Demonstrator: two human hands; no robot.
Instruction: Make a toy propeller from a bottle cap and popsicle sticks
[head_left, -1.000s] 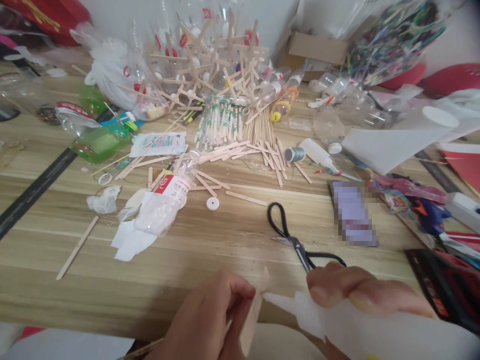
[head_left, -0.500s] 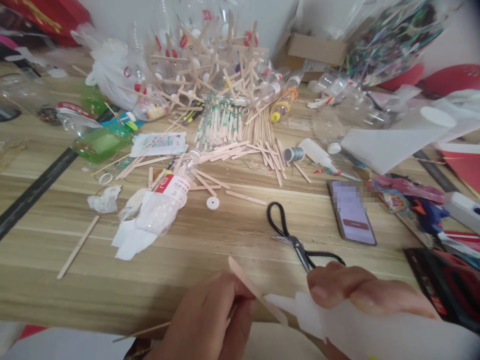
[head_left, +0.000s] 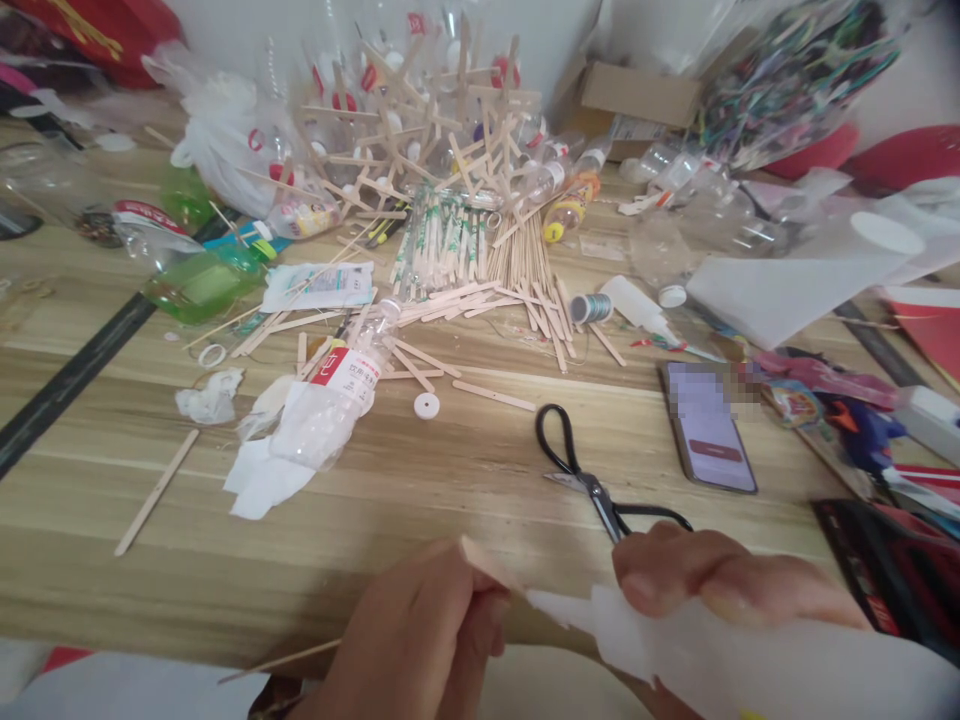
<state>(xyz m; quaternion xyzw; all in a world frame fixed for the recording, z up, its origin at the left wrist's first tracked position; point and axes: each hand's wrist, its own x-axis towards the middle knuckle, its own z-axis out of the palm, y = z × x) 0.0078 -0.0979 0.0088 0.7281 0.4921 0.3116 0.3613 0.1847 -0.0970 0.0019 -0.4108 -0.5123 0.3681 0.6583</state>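
My left hand (head_left: 420,625) pinches a flat wooden craft stick (head_left: 491,567) near the front edge of the table. A white glue bottle (head_left: 757,645) lies in the grip of my right hand (head_left: 720,575). Its pointed nozzle (head_left: 555,603) meets or nearly meets the stick; whether they touch I cannot tell. A thin wooden stick (head_left: 281,662) sticks out to the left beside my left hand, and how it is held is hidden. Black-handled scissors (head_left: 592,485) lie just beyond my right hand, their tips hidden behind its fingers.
A phone (head_left: 709,430) rests right of the scissors. An empty plastic bottle (head_left: 330,400) lies on white paper at left, near a single craft stick (head_left: 157,492). Behind are heaped craft sticks (head_left: 465,300), thin skewers (head_left: 521,255), a thread spool (head_left: 591,308) and another white bottle (head_left: 634,303).
The craft stick in my left hand has drawn back toward me and turned, so less of it shows. My right hand and the glue bottle have hardly moved.
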